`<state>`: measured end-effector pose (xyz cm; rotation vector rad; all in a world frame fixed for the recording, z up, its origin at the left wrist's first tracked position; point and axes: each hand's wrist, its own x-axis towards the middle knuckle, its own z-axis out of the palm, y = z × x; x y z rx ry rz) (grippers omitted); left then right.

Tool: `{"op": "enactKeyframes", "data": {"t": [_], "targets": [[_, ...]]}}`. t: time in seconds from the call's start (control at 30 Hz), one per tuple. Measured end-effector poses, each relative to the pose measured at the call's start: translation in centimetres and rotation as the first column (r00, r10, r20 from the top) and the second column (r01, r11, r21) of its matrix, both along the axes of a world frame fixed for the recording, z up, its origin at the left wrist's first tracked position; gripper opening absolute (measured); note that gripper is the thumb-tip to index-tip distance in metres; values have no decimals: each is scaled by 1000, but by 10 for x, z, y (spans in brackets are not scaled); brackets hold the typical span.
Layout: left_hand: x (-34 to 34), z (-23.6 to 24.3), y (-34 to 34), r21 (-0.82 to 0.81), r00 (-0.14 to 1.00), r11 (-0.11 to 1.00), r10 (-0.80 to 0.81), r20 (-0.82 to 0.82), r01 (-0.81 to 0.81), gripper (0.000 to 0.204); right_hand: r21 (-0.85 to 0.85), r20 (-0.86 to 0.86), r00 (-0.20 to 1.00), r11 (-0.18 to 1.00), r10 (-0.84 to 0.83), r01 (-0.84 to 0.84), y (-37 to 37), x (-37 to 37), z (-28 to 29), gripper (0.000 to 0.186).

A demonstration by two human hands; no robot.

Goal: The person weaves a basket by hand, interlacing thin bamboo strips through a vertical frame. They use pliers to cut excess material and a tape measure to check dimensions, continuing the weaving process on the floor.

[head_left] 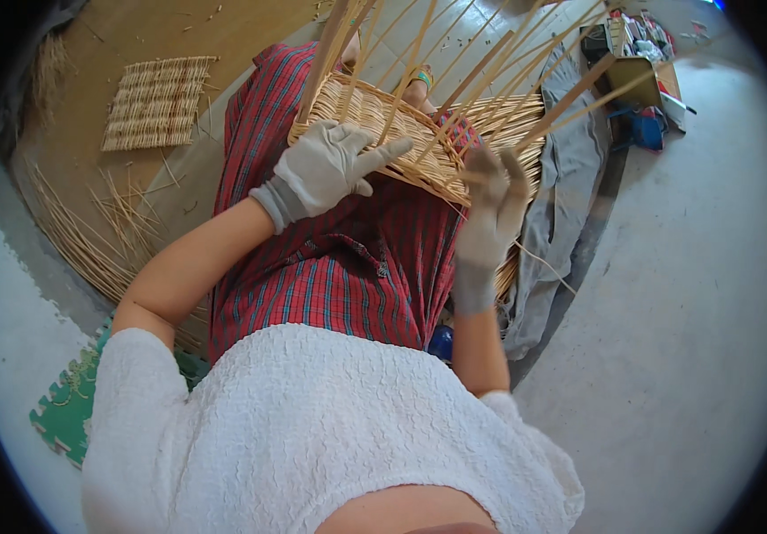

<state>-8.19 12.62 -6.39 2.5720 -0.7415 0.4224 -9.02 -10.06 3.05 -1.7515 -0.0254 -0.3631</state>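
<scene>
A half-woven wicker basket (pixel 374 109) rests across my lap, with long pale canes (pixel 419 44) and flat wooden slats (pixel 570 98) standing up from it. My left hand (pixel 325 167), in a white-grey knit glove, grips its near edge toward the left. The index finger stretches right along the weave and the thumb sits lower, apart from it. At the basket's right end is my gloved right hand (pixel 488 214), fingers raised among the canes and smeared by motion. Whether it pinches a strand cannot be made out. A thin loose strand (pixel 543 261) trails beside that wrist.
A flat woven panel (pixel 159 102) lies on the floor at left, above a pile of loose canes (pixel 89 240). Another woven piece (pixel 526 116) and grey cloth (pixel 570 169) are at right. Farther right stand boxes and a blue container (pixel 647 130). A green foam mat (pixel 67 400) lies lower left.
</scene>
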Motion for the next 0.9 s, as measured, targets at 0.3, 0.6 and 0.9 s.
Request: {"op": "enactKeyframes", "data": {"t": [0.3,0.6,0.9], "targets": [[3,-29,-27,225,978,953,189,88,-204,69,-563,391,856,824,338,-68,91,101,1,62],[23,-7,5,84,989,992,83,120,-94,66,-976,112,971,209,209,67,11,5,-12,85],[37,-19,-3,22,973,994,96,211,-103,62,-956,282,933,145,222,255,11,40,-83,83]]}}
